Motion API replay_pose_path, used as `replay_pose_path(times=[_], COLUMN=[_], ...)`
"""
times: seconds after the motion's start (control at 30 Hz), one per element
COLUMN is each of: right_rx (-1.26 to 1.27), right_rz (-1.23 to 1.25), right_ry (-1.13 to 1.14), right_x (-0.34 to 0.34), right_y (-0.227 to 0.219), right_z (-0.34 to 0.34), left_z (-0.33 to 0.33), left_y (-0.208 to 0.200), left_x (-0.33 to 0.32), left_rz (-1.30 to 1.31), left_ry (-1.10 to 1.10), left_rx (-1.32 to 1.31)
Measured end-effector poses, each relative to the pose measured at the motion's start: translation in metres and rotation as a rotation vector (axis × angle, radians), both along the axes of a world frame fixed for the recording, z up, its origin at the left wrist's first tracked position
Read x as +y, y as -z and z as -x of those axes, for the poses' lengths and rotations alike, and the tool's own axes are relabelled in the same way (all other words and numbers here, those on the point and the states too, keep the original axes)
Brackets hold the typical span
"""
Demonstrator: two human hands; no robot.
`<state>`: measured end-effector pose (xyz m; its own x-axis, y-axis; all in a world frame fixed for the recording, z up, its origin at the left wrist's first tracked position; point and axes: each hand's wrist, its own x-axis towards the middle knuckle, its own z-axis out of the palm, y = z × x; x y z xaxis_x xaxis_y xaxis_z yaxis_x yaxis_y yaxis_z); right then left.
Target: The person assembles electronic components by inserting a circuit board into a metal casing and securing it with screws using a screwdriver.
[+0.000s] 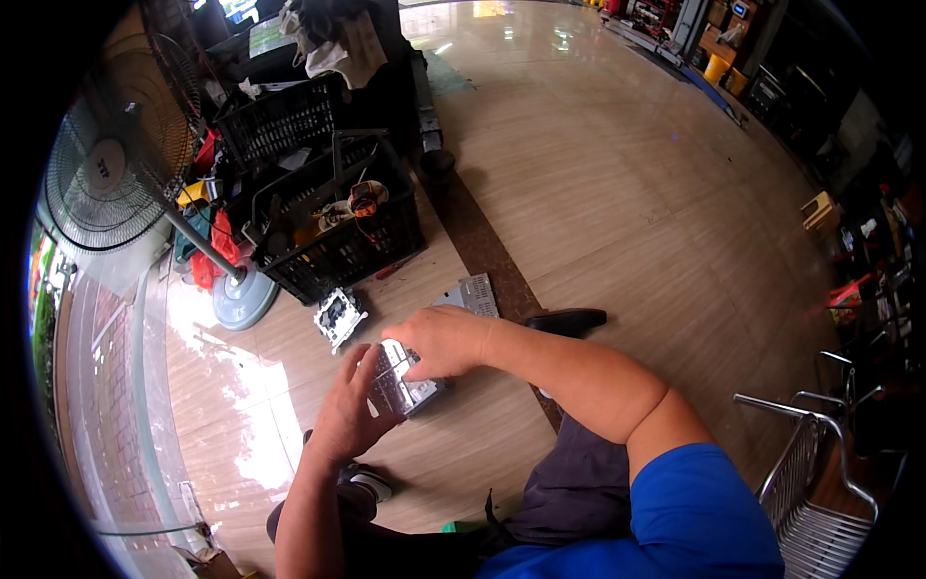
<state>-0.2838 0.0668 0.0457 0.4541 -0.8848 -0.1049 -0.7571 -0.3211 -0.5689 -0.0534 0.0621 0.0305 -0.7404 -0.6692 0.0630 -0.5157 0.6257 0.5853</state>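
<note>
Pedestal fan (178, 217), upper left of the frame: small characters stood on its round hub badge (106, 165), too small to read surely.
Lit screen (741, 9), upper right near the top edge: pale-blue marks glowed on it, illegible.
Readable wording: none could be made out.

The left hand (349, 417) and right hand (439, 341) hid parts of the grey box (388, 388). The lower edge cut the chair (820, 537). Things (868, 229) at far right were too small to recognise.

A pedestal fan (106, 164) is standing left, a metal chair (820, 533) sitting near right, a yellow bucket (715, 68) resting far right.
</note>
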Motion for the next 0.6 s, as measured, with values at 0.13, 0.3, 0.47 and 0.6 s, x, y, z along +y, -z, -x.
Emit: replay_pose_path(times=[0.13,0.3,0.47,0.6], right_rx=[0.019,-0.060,-0.094,-0.145], right_rz=[0.064,0.092,0.007,0.004], right_ry=[0.100,0.194,0.165,0.163], right_x=[-0.002,-0.002,0.003,0.006], right_y=[0.007,0.010,0.009,0.012], right_z=[-0.002,-0.006,-0.015,-0.021], left_z=[0.001,-0.001,0.003,0.006], left_y=[0.004,0.015,0.016,0.018], left_x=[-0.001,-0.001,-0.002,0.001], left_rz=[0.073,0.047,0.099,0.049], left_ry=[-0.059,-0.219,-0.308,-0.344], left_rx=[0.034,0.074,0.059,0.089])
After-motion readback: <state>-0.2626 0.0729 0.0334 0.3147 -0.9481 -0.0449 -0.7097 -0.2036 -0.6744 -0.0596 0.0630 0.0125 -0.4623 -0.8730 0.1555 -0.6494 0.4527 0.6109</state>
